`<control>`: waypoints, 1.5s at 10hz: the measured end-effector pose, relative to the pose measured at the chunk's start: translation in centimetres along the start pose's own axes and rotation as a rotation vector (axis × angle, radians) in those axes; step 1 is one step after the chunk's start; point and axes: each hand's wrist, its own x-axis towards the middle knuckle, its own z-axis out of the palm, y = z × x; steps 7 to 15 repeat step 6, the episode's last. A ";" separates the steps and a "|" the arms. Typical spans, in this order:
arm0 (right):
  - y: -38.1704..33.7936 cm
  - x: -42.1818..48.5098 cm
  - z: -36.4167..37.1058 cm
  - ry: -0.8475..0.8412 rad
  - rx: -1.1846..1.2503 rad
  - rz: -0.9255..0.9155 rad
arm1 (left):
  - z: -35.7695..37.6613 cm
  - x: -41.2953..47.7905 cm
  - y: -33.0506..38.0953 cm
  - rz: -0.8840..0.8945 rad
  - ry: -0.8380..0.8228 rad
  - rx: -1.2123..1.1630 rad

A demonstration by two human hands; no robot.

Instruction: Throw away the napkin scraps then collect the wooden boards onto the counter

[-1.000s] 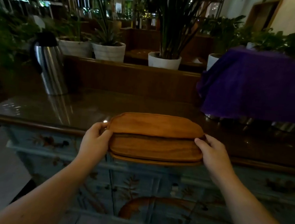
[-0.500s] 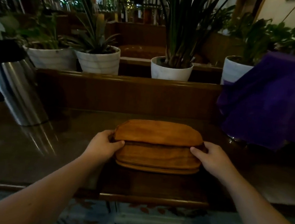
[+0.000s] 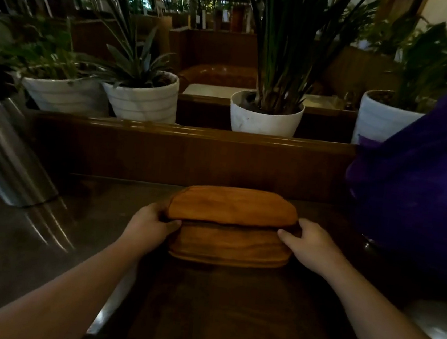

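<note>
A steel flask [image 3: 9,156] stands at far left on the dark worktop [image 3: 228,309], with potted plants [image 3: 270,63] on the ledge behind. At centre, the person's left hand [image 3: 149,225] curls around the left end of a stack of wooden boards [image 3: 231,226], thumb tucked into the seam between upper and lower boards. The right hand [image 3: 311,246] mirrors it at the right end, fingers closed against the edge. The stack appears to sit on the worktop, near the back wall. Releasing it well likely means letting go evenly so the top board does not slide. A purple cloth [image 3: 420,191] drapes at right.
</note>
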 end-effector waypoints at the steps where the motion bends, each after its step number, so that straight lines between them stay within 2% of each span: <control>1: 0.0 0.8 0.0 0.007 -0.060 0.025 | 0.2 0.3 -0.1 -0.001 0.011 0.010; 4: 0.3 0.7 1.0 0.053 -0.154 0.030 | 0.1 0.8 -0.9 -0.013 0.003 -0.042; 6: -0.1 0.9 0.4 0.016 -0.249 0.034 | 0.1 0.2 -0.6 0.006 -0.048 -0.007; 15: -0.1 0.9 0.4 0.016 -0.249 0.034 | 0.1 0.2 -0.6 0.006 -0.048 -0.007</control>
